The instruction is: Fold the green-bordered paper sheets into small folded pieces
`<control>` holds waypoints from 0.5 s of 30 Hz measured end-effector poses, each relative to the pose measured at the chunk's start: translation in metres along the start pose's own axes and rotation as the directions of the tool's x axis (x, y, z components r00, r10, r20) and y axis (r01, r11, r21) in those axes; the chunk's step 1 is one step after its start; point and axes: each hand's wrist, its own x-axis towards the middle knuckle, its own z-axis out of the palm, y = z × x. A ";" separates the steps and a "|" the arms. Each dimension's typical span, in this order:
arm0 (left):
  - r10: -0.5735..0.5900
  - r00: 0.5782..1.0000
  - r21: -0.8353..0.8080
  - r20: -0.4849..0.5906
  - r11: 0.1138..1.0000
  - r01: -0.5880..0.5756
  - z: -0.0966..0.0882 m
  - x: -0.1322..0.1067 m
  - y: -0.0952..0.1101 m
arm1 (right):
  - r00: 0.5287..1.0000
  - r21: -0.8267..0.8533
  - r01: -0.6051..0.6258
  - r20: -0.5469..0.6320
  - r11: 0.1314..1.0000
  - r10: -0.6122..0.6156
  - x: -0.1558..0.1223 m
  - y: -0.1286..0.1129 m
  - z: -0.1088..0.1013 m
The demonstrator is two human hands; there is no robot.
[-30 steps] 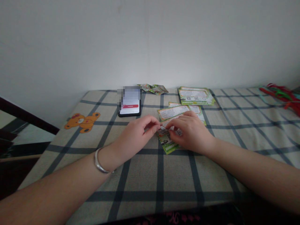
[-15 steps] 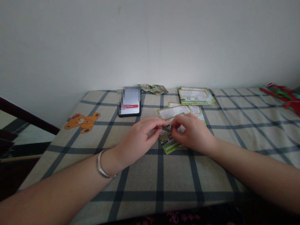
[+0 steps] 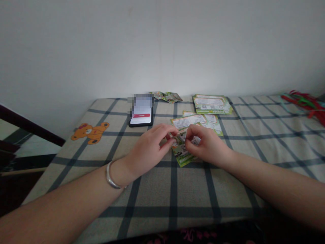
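Both of my hands meet over a green printed leaflet (image 3: 180,150) on the checked tablecloth (image 3: 162,189). My left hand (image 3: 149,149), with a silver bangle on its wrist, pinches the leaflet's upper left part between thumb and fingers. My right hand (image 3: 207,144) pinches the same leaflet from the right, fingers curled. The part of the leaflet between the fingertips is lifted and folded; its lower end lies flat on the cloth. More leaflets (image 3: 196,120) lie just behind my hands.
A phone (image 3: 141,113) with a lit screen lies behind my left hand. A stack of leaflets (image 3: 212,103) and some folded paper pieces (image 3: 167,96) sit near the wall. Red and green strips (image 3: 307,103) lie at the far right. An orange bear print (image 3: 90,131) marks the cloth's left side.
My fingers have shifted on the leaflet: both hands drew closer together and raised its upper part off the cloth, folding it. Nothing else on the table has moved.
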 end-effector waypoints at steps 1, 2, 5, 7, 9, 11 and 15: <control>-0.023 1.000 -0.004 0.007 1.000 0.023 0.000 0.000 0.000 | 1.000 0.008 -0.004 0.000 1.000 0.004 0.000 0.000 0.000; -0.041 0.999 -0.002 0.014 0.999 0.041 0.000 0.000 0.000 | 1.000 0.015 -0.010 0.001 1.000 0.010 0.001 0.000 0.000; -0.064 0.998 0.023 0.020 0.998 0.063 0.000 0.002 -0.001 | 1.000 0.014 -0.028 0.002 1.000 0.028 0.001 0.002 0.002; -0.067 0.998 0.038 0.017 0.997 0.066 -0.001 0.002 -0.002 | 1.000 -0.003 -0.028 -0.006 1.000 0.028 0.001 0.002 0.002; -0.063 0.998 0.049 0.017 0.997 0.062 -0.001 0.003 -0.003 | 1.000 -0.014 -0.025 -0.013 1.000 0.025 0.002 0.003 0.003; -0.058 0.998 0.050 0.021 0.997 0.057 -0.001 0.004 -0.003 | 1.000 -0.005 -0.020 -0.012 1.000 0.020 0.001 0.003 0.003; -0.061 0.998 0.040 0.029 0.997 0.060 0.000 0.004 -0.003 | 1.000 0.040 0.003 0.000 0.999 -0.003 0.001 0.004 0.004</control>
